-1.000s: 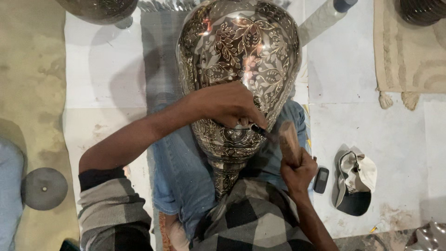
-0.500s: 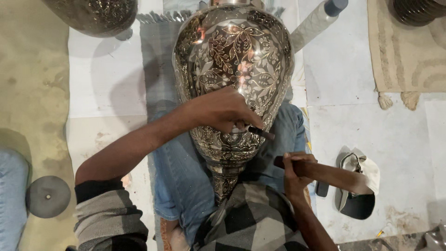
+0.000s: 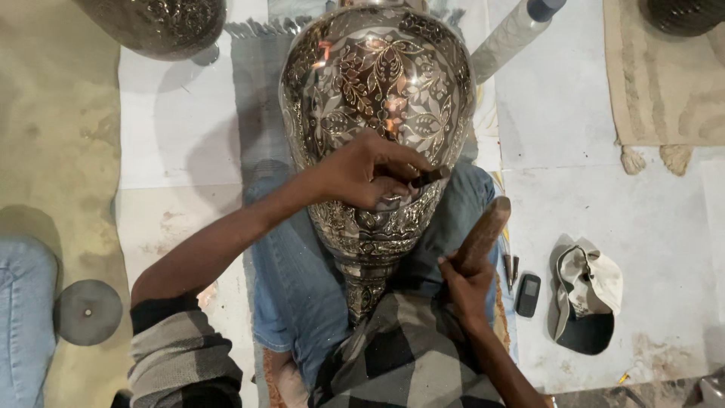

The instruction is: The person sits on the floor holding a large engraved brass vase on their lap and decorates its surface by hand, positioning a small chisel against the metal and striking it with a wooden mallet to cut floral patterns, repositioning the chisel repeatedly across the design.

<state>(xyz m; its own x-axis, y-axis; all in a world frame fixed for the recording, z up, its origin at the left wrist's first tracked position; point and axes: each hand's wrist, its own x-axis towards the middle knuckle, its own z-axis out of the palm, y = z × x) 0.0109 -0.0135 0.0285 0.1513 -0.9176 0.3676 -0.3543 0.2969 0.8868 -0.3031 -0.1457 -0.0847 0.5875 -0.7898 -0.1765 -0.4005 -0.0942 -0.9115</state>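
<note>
1. Head view: we see a large engraved metal vase (image 3: 377, 113) lying across the person's lap in blue jeans (image 3: 294, 279), its narrow neck towards the body and its wide floral belly pointing away.
2. The left hand (image 3: 362, 172) rests on the vase's lower belly, its grip closed around a small dark chisel (image 3: 429, 177) whose tip touches the metal.
3. The right hand (image 3: 467, 283) is just beside the vase's neck, its grip wrapped around the lower end of a wooden mallet (image 3: 483, 230) that stands tilted, apart from the chisel.
4. On the floor (image 3: 604, 196) to the right lie a small phone (image 3: 528, 294) and a cap (image 3: 585, 298); a round grey disc (image 3: 87, 311) lies at the left.
</note>
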